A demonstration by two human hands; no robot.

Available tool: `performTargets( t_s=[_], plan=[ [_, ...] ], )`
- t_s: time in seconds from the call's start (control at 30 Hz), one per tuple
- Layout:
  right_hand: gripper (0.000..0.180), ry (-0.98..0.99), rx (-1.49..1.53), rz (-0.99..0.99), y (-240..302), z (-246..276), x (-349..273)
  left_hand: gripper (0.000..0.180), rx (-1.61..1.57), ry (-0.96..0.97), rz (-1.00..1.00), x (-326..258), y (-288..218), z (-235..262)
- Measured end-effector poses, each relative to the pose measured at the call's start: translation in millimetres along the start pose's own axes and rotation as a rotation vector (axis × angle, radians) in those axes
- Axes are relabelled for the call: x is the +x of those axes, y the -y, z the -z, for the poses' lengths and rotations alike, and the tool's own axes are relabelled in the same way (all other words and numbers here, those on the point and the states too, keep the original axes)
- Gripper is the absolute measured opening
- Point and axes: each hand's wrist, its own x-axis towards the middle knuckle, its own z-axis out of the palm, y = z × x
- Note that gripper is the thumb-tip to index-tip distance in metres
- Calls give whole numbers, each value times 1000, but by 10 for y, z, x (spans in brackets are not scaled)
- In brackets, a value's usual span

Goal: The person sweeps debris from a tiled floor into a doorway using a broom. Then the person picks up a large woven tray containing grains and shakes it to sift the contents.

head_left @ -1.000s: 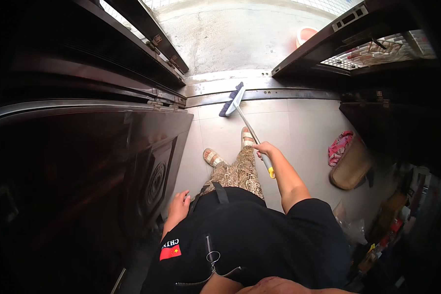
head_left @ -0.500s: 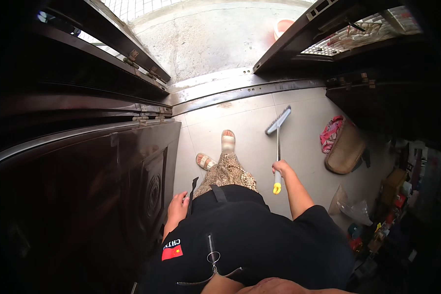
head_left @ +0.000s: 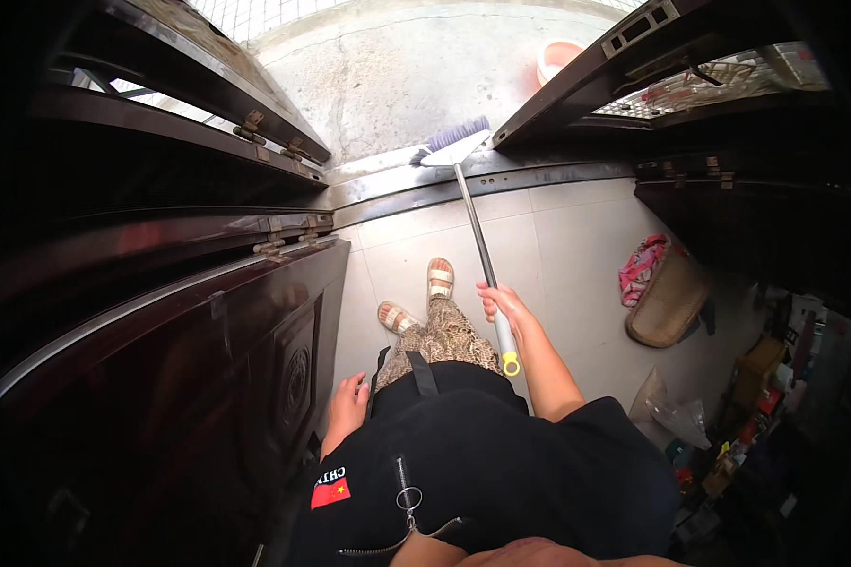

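My right hand [head_left: 507,304] is wrapped round the grey grip of a broom [head_left: 473,219], just above its yellow hanging loop. The broom's metal shaft slants forward and a little left. Its white head with purple-grey bristles is at the metal door sill [head_left: 388,197], bristles toward the outside; whether they touch the ground is hard to tell. My left hand [head_left: 349,401] hangs beside my left hip, holding nothing, fingers loosely bent and apart. Close to that hand is the dark door panel [head_left: 284,369].
Dark folding door leaves flank the doorway, the right leaf [head_left: 577,80] angled outward. Beyond lies rough concrete [head_left: 378,85] with a pinkish bucket [head_left: 553,60]. On the tiled floor at right are a brown oval object [head_left: 669,300], pink cloth [head_left: 641,269], a clear plastic bag [head_left: 681,420] and clutter.
The broom has swung from the tiles at right, forward and left onto the sill; its bristles now face outward. My right hand moved left with it. My left hand has barely moved.
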Motion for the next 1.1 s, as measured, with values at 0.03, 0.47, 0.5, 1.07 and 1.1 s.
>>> performTargets(
  t_s=[0.03,0.47,0.5,1.07,1.1],
  plan=[
    [15,-48,-19,-18,-64,64,-165,29,-7,2,-21,15,-34,19],
    [7,147,220,-146,717,-424,724,29,69,57,-3,22,64,-73],
    [12,208,213,-96,677,-426,649,30,66,41,-4,0,32,-62],
    [10,302,375,-226,443,-1200,1166,30,23,1,34,-132,290,-148],
    [7,298,344,-169,525,-1241,975,30,20,-6,36,-147,285,-143]
  ],
)
